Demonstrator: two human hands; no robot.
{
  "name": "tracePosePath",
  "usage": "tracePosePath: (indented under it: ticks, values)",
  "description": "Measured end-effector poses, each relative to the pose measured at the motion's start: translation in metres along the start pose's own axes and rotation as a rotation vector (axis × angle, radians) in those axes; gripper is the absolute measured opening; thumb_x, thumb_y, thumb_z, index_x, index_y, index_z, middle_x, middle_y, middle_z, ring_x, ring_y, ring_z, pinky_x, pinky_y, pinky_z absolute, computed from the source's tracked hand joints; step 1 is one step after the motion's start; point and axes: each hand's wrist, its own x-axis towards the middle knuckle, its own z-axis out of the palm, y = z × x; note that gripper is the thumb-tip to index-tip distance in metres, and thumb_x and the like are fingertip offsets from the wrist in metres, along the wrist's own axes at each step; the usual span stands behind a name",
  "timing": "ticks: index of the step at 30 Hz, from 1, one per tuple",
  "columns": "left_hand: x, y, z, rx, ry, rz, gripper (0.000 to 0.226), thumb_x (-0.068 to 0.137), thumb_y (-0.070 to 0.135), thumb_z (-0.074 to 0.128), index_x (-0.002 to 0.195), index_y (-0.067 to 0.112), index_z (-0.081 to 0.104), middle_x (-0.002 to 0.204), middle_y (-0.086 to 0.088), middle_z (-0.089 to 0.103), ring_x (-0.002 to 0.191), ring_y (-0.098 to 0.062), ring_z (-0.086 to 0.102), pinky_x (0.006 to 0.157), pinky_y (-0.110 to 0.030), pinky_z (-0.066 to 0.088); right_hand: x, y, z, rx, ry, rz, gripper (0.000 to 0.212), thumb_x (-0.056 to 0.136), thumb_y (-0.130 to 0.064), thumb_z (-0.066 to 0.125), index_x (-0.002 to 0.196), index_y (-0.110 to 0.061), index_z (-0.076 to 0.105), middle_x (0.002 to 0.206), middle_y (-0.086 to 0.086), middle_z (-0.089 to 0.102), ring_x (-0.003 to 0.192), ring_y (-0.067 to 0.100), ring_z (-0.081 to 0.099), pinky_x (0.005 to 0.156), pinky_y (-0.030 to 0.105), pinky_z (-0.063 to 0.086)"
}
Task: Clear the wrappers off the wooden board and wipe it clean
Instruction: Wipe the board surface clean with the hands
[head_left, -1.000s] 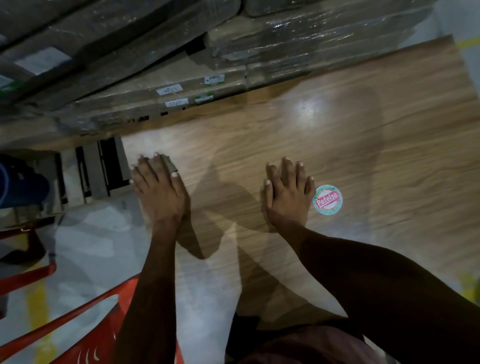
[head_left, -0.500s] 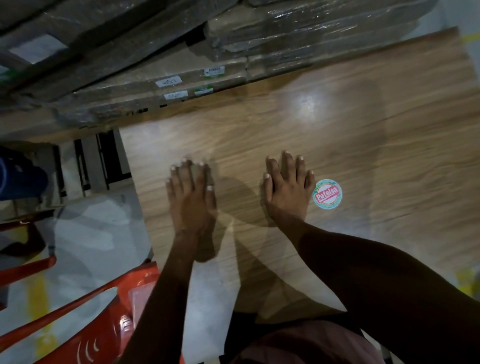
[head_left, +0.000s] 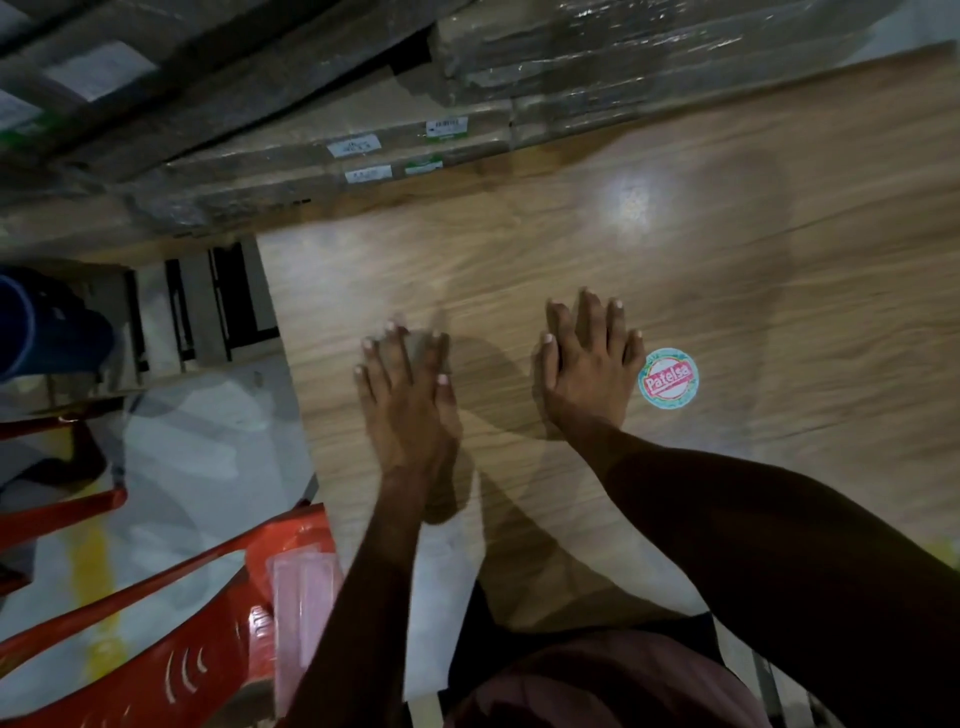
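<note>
The wooden board (head_left: 753, 249) fills the middle and right of the view. My left hand (head_left: 408, 400) lies flat on it near its left edge, fingers pressed on a small grey pad (head_left: 418, 344) that barely shows between them and is blurred. About a hand's width to the right, my right hand (head_left: 587, 369) rests flat on the board with nothing in it. A round teal and red sticker (head_left: 668, 379) sits on the board just right of my right hand's little finger.
Plastic-wrapped flat packs (head_left: 467, 104) are stacked along the board's far edge. A red plastic chair (head_left: 171, 649) stands at the lower left with a pinkish clear wrapper (head_left: 306, 587) on it. A blue object (head_left: 47, 327) sits at the far left, above the grey floor (head_left: 208, 457).
My left hand has slid to the right along the board from its left edge, with the pad under its fingers. My right hand has stayed beside the sticker.
</note>
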Motion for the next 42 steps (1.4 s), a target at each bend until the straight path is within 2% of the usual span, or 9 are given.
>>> tracePosePath:
  ticks: [3,8,11,18,23,26,33,39,42]
  values:
    - [-0.002,-0.008,0.003,-0.028,-0.011,0.021,0.061,0.103,0.035,0.044,0.161,0.036,0.024,0.171,-0.011,0.011,0.157,-0.038,0.009,0.126,-0.054,0.015,0.0,0.001,0.0,-0.001,-0.008,-0.004,0.049,0.103,-0.049,0.038,0.151,-0.042,0.045,0.166,-0.001,0.033,0.155,0.034,0.025,0.121,0.058,0.023]
    - [-0.018,-0.059,-0.007,-0.063,0.059,-0.194,0.058,0.107,0.039,0.027,0.163,0.03,0.018,0.171,-0.016,0.01,0.156,-0.042,0.01,0.125,-0.056,0.015,-0.001,0.002,0.0,-0.002,-0.022,0.004,0.05,0.103,-0.05,0.035,0.152,-0.043,0.044,0.167,-0.002,0.031,0.156,0.033,0.023,0.122,0.058,0.021]
    - [-0.022,-0.051,-0.006,-0.1,0.07,-0.27,0.058,0.107,0.038,0.026,0.164,0.03,0.018,0.171,-0.017,0.007,0.156,-0.042,0.008,0.125,-0.055,0.011,0.001,0.002,0.0,0.001,-0.025,-0.001,0.049,0.103,-0.049,0.035,0.15,-0.042,0.045,0.167,-0.002,0.032,0.156,0.033,0.023,0.122,0.057,0.02]
    - [-0.05,-0.027,0.009,-0.099,-0.02,-0.062,0.058,0.104,0.04,0.031,0.161,0.036,0.024,0.172,-0.007,0.007,0.158,-0.034,0.004,0.127,-0.054,0.007,0.0,0.002,0.001,0.01,-0.014,0.001,0.049,0.103,-0.048,0.036,0.15,-0.041,0.046,0.167,-0.001,0.032,0.156,0.034,0.023,0.122,0.058,0.02]
    - [-0.038,-0.052,-0.001,-0.131,0.071,-0.271,0.058,0.105,0.039,0.027,0.163,0.036,0.018,0.172,-0.012,0.006,0.157,-0.04,0.006,0.125,-0.058,0.01,0.0,0.002,0.001,0.001,-0.017,0.003,0.049,0.103,-0.049,0.035,0.15,-0.042,0.044,0.167,-0.002,0.031,0.156,0.033,0.023,0.122,0.058,0.021]
    - [-0.036,-0.049,-0.001,-0.142,0.078,-0.307,0.06,0.105,0.039,0.026,0.163,0.037,0.014,0.172,-0.014,0.003,0.156,-0.043,0.003,0.125,-0.059,0.008,0.001,0.003,0.003,0.006,-0.004,-0.005,0.048,0.103,-0.048,0.037,0.151,-0.042,0.044,0.167,-0.002,0.032,0.155,0.034,0.024,0.121,0.058,0.022]
    - [-0.079,-0.044,0.008,-0.088,-0.005,-0.072,0.058,0.106,0.039,0.026,0.163,0.038,0.015,0.173,-0.007,0.002,0.158,-0.038,0.001,0.126,-0.057,0.005,0.0,0.002,0.002,-0.011,-0.009,-0.004,0.049,0.103,-0.048,0.036,0.151,-0.041,0.043,0.167,-0.001,0.032,0.155,0.035,0.025,0.12,0.058,0.022]
    - [-0.075,-0.074,0.007,-0.149,0.095,-0.34,0.057,0.106,0.04,0.027,0.163,0.036,0.02,0.172,-0.011,0.005,0.156,-0.045,0.003,0.124,-0.062,0.009,-0.001,0.002,0.0,-0.015,-0.001,-0.011,0.049,0.104,-0.049,0.035,0.151,-0.042,0.044,0.167,-0.001,0.033,0.155,0.035,0.026,0.119,0.057,0.023]
    - [-0.08,-0.059,0.011,-0.116,0.063,-0.295,0.058,0.105,0.04,0.027,0.163,0.036,0.019,0.172,-0.014,0.004,0.155,-0.048,0.002,0.124,-0.062,0.009,-0.001,0.001,-0.001,-0.019,-0.017,-0.011,0.049,0.104,-0.049,0.033,0.152,-0.042,0.043,0.167,0.0,0.032,0.155,0.035,0.025,0.119,0.058,0.022]
